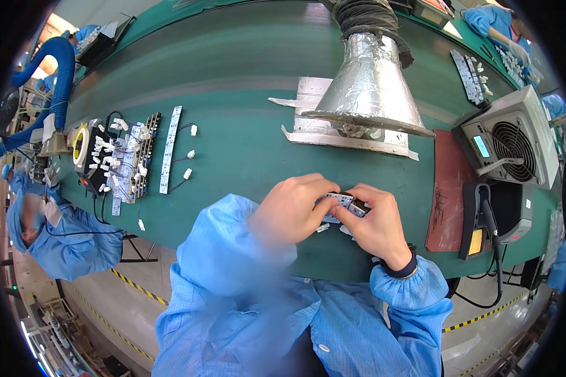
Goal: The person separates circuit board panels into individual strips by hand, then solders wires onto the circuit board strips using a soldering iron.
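Green workbench (233, 144) with a foil-covered cone hood (374, 81) at its far side; at right, a grey fan unit (528, 119) behind a black soldering-iron stand (473, 210) with a yellow sponge (476, 241) in its tray; at left, a long circuit strip (171, 151). Near the front edge, a person's left hand (294, 207) and right hand (380, 220) both grip a small pale board (342, 200), fingers closed around it, partly hiding it. Smallest are 3 white connectors (190, 154) wired to the strip.

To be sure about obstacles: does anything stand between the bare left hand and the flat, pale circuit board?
Nothing visible does: the left hand directly pinches the circuit board. The bare right hand meets it from the opposite side.
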Available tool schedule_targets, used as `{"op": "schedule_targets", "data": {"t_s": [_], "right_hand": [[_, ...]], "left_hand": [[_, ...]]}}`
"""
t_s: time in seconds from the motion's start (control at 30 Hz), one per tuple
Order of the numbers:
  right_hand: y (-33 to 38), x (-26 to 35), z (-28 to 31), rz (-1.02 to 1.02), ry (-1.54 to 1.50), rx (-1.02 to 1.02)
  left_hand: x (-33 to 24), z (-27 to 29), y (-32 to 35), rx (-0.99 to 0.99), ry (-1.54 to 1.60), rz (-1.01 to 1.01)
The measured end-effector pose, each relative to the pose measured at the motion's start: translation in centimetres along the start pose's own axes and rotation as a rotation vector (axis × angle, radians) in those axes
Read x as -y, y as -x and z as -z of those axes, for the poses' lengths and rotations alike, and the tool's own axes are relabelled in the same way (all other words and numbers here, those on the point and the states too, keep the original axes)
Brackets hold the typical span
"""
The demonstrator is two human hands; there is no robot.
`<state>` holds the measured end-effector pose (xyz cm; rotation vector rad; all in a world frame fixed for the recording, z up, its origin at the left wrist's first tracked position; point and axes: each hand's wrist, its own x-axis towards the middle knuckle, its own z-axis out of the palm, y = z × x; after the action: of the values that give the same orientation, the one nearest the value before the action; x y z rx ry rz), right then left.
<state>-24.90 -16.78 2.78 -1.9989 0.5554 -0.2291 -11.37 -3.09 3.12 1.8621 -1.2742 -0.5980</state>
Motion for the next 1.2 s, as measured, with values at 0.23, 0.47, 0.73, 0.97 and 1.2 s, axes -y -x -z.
{"op": "schedule_targets", "data": {"t_s": [0.23, 0.47, 0.73, 0.97, 1.2], "right_hand": [[-0.1, -0.8, 0.6, -0.028, -0.106, 0.087], [-0.3, -0.6, 0.5, -0.012, -0.168, 0.066], [0.1, 0.9, 0.7, -0.056, -0.068, -0.009], [-0.2, -0.7, 0.4, -0.065, -0.189, -0.001], [-0.2, 0.4, 0.7, -0.012, 0.023, 0.032]], "left_hand": [[0.8, 0.5, -0.6, 0.036, 0.081, -0.106], [0.7, 0.5, -0.5, 0.021, 0.083, -0.106], [-0.1, -0.8, 0.1, -0.174, 0.014, 0.028], [2.0, 1.3, -0.8, 0.117, 0.132, -0.108], [1.6, 2.0, -0.3, 0.167, 0.427, 0.006]]}}
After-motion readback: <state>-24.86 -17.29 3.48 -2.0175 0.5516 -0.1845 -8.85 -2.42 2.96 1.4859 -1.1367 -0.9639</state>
